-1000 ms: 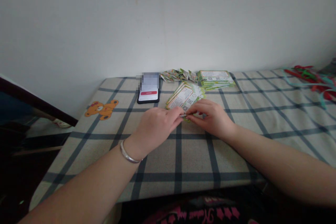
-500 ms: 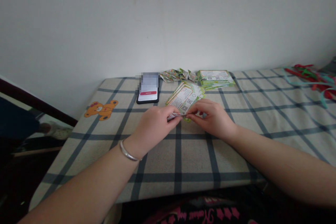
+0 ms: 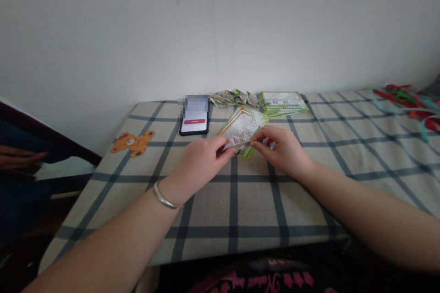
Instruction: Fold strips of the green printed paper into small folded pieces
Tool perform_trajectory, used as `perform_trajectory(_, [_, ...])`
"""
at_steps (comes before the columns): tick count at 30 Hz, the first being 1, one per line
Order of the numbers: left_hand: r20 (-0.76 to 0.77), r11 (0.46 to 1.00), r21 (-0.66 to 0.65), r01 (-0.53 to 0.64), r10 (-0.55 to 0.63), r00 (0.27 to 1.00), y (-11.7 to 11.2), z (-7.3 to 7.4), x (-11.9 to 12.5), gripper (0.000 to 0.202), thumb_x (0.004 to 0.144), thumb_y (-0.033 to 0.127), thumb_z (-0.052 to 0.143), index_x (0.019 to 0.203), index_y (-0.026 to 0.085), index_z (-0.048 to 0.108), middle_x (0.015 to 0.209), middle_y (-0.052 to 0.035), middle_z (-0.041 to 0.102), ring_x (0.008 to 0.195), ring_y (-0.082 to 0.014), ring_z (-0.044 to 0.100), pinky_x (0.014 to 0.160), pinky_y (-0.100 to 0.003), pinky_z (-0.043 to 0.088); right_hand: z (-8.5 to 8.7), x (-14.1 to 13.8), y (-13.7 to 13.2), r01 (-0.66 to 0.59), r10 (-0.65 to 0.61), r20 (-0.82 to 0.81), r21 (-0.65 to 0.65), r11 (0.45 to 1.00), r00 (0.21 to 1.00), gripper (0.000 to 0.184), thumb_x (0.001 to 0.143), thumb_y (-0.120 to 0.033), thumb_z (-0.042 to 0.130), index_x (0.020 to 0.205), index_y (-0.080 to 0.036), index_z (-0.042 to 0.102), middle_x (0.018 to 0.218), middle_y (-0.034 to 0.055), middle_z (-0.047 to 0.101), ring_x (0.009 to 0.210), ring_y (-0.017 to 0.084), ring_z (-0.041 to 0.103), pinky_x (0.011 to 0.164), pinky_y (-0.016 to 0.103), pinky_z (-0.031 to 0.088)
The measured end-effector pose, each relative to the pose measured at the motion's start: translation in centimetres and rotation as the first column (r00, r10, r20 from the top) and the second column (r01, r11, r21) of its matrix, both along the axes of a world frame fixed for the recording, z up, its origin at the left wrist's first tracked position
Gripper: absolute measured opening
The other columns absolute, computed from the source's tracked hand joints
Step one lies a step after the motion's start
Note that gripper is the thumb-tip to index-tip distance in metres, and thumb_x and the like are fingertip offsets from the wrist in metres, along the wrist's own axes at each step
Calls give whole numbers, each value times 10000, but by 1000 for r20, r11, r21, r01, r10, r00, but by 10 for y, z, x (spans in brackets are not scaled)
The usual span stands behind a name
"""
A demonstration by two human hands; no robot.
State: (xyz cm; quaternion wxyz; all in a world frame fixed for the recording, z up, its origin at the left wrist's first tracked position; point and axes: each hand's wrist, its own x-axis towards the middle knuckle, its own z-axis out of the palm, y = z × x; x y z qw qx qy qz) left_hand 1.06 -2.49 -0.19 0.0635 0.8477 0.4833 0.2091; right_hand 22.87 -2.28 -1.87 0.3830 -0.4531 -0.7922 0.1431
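Between my two hands is a small folded piece of printed paper (image 3: 238, 140), pale with coloured print. My left hand (image 3: 202, 158) pinches its left end, with a silver bangle at the wrist. Thumb and fingertips of my right hand (image 3: 278, 149) close on its right end. Just behind the hands, a fanned stack of green and white printed leaflets (image 3: 239, 122) lies on the table, partly hidden by the fingers. Several small folded paper pieces (image 3: 227, 98) sit in a row behind that stack.
Another pile of leaflets (image 3: 283, 103) lies at the back right by the wall. A phone (image 3: 194, 116) rests left of the stack on the checked tablecloth (image 3: 213, 201), near a bear picture (image 3: 133, 143). Red and green ribbons (image 3: 409, 100) lie far right. Someone's hand (image 3: 20, 159) shows at left.
My hands have drawn slightly apart, and more of the folded paper's face shows between them. At the left edge, another person's hand has come into view.
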Motion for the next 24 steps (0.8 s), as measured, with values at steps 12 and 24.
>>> perform_trajectory(12, [43, 998, -57, -27, 29, 999, -1, 3, 1, 208, 896, 310, 532, 759, 178, 616, 642, 12, 640, 528, -111, 539, 502, -235, 283, -2, 4, 7, 96, -96, -11, -56, 994, 995, 94, 858, -250, 605, 832, -193, 675, 761, 17, 692, 654, 143, 589, 592, 273, 441])
perform_trajectory(24, [45, 988, -149, -33, 40, 998, 0, 1, 0, 183, 900, 296, 539, 787, 182, 627, 708, -5, 686, 563, -122, 576, 508, -224, 321, -6, 6, 12, 121, -123, -26, -63, 991, 992, 97, 854, -238, 609, 869, -208, 701, 829, 26, 729, 700, 158, 638, 633, 297, 493])
